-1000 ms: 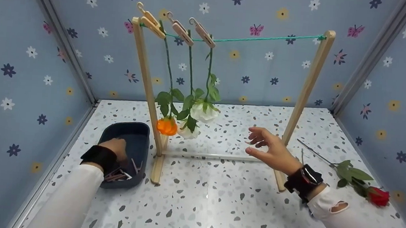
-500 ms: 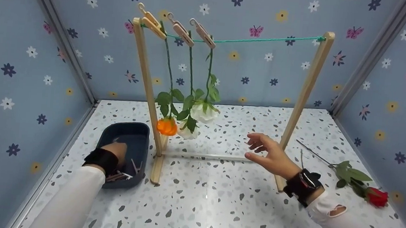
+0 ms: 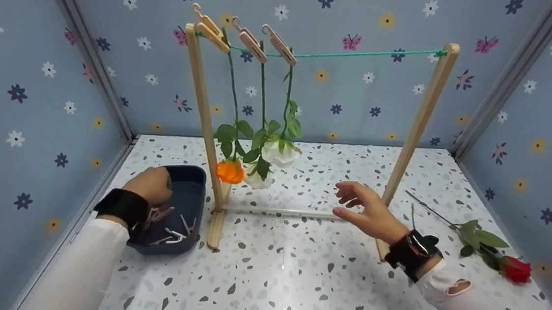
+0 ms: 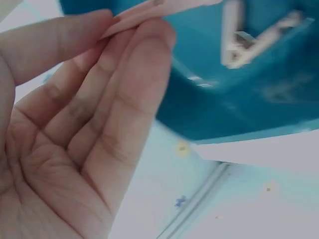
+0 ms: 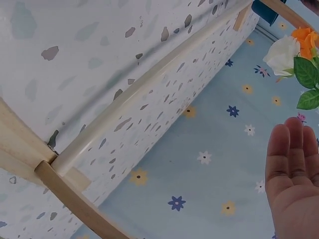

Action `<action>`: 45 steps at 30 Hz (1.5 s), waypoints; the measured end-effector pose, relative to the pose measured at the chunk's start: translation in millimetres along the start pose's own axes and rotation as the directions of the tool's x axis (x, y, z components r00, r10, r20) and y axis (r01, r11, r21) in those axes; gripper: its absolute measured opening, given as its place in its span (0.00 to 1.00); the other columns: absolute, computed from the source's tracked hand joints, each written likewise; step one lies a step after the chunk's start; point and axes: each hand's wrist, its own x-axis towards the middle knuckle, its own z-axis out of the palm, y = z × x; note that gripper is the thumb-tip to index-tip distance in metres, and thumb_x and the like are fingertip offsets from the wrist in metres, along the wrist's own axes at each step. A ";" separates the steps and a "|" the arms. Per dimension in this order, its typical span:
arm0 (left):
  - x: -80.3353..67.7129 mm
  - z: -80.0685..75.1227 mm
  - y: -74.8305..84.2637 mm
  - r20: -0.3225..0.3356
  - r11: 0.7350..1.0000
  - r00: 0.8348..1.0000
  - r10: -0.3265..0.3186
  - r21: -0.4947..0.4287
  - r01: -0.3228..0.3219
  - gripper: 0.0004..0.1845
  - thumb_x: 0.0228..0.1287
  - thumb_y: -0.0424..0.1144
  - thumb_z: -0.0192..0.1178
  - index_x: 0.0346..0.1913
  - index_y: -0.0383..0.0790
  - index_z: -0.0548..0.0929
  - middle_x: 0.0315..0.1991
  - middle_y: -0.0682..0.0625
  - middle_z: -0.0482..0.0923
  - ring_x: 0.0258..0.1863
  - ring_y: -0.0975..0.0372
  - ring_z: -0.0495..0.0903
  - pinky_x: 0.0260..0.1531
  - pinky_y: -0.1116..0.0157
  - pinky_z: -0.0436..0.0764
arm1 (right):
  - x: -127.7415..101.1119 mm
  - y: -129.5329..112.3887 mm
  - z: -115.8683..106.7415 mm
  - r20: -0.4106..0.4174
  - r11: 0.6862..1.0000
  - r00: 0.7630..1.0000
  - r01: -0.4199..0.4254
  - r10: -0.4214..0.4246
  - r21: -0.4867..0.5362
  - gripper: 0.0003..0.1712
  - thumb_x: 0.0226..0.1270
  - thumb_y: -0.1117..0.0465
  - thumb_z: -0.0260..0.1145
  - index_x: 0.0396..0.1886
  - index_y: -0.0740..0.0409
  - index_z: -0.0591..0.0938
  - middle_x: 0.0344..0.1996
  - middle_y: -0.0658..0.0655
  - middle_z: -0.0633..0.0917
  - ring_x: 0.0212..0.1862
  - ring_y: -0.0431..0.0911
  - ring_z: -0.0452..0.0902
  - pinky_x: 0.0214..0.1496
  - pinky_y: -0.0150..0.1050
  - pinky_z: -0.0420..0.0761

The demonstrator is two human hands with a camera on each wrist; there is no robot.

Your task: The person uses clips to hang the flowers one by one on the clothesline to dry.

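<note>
My left hand (image 3: 150, 184) is over the dark blue bin (image 3: 191, 173) at the left. In the left wrist view its thumb and fingertips pinch a pale pink clothespin (image 4: 167, 7). Several other clothespins (image 3: 176, 237) lie inside that bin. My right hand (image 3: 367, 211) hovers, relaxed and holding nothing, in front of the rack's right post (image 3: 419, 119). From the green line (image 3: 362, 55) hang an orange flower (image 3: 230, 172) and two white flowers (image 3: 280, 153), heads down. A yellow clothespin (image 3: 212, 34) and two pinkish ones (image 3: 282, 47) clip their stems.
A red rose (image 3: 514, 270) with a leafy stem lies on the speckled table at the right, beyond my right wrist. Another thin stem (image 3: 413, 217) shows behind that wrist. The rack's low crossbar (image 3: 281, 211) runs between its two wooden feet. Patterned walls enclose the table.
My left hand has risen from deep in the bin toward its left rim, with a clothespin in its fingertips. The right hand dipped slightly at first, then stayed nearly still.
</note>
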 end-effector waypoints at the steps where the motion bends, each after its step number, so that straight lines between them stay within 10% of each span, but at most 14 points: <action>1: -1.6 -4.5 3.9 -0.016 1.000 1.000 0.009 -0.025 -0.009 0.11 0.43 0.28 0.49 0.10 0.39 0.74 0.06 0.55 0.63 0.07 0.63 0.57 0.07 0.66 0.58 | 0.1 -0.2 0.3 0.000 1.000 1.000 0.003 -0.003 -0.003 0.27 0.54 0.64 0.66 0.54 0.63 0.69 0.41 0.59 0.76 0.40 0.52 0.74 0.43 0.53 0.72; 8: -12.7 -26.2 46.0 -0.144 0.979 0.983 0.116 -0.150 -0.137 0.06 0.50 0.34 0.57 0.21 0.40 0.81 0.16 0.51 0.74 0.14 0.60 0.69 0.15 0.64 0.67 | 3.9 -6.5 3.5 0.007 0.999 0.999 0.042 -0.042 -0.008 0.27 0.52 0.64 0.67 0.53 0.61 0.70 0.39 0.58 0.77 0.39 0.51 0.75 0.42 0.52 0.73; 15: -17.0 -14.1 101.1 -0.255 0.908 0.936 0.243 -0.281 -0.312 0.03 0.52 0.38 0.61 0.23 0.45 0.82 0.20 0.53 0.78 0.18 0.62 0.73 0.17 0.64 0.73 | 11.3 -16.2 14.3 0.015 0.998 0.998 0.057 -0.057 0.024 0.28 0.50 0.63 0.69 0.52 0.60 0.70 0.40 0.57 0.78 0.39 0.51 0.75 0.43 0.51 0.73; 21: -15.2 12.5 145.5 -0.366 0.741 0.871 0.328 -0.472 -0.478 0.03 0.51 0.38 0.64 0.28 0.43 0.83 0.24 0.55 0.79 0.22 0.61 0.78 0.22 0.66 0.77 | 17.9 -24.1 25.0 0.044 0.993 0.995 0.082 -0.085 0.084 0.28 0.50 0.63 0.69 0.52 0.62 0.71 0.43 0.58 0.77 0.42 0.54 0.74 0.43 0.52 0.73; 32: -4.2 67.7 193.2 -0.452 0.503 0.814 0.365 -0.640 -0.581 0.04 0.51 0.39 0.65 0.29 0.42 0.84 0.26 0.54 0.80 0.22 0.61 0.77 0.23 0.65 0.77 | 21.0 -36.9 40.4 0.092 0.983 0.983 0.150 -0.159 0.104 0.25 0.52 0.65 0.67 0.50 0.63 0.72 0.41 0.58 0.78 0.40 0.53 0.76 0.43 0.49 0.74; 41: -19.0 77.2 218.3 -0.494 0.268 0.803 0.334 -0.767 -0.583 0.07 0.52 0.30 0.62 0.32 0.28 0.81 0.29 0.39 0.80 0.27 0.52 0.79 0.30 0.58 0.78 | 17.6 -36.3 48.1 0.107 0.980 0.975 0.188 -0.195 0.071 0.21 0.52 0.67 0.66 0.47 0.67 0.74 0.37 0.59 0.80 0.36 0.51 0.77 0.40 0.47 0.76; 45: -21.2 83.0 220.7 -0.501 0.213 0.809 0.308 -0.792 -0.572 0.07 0.53 0.29 0.61 0.33 0.27 0.80 0.29 0.38 0.79 0.29 0.51 0.79 0.32 0.51 0.77 | 14.5 -35.8 50.0 0.093 0.980 0.976 0.190 -0.196 0.063 0.16 0.52 0.68 0.66 0.43 0.65 0.77 0.33 0.57 0.81 0.33 0.47 0.77 0.37 0.43 0.77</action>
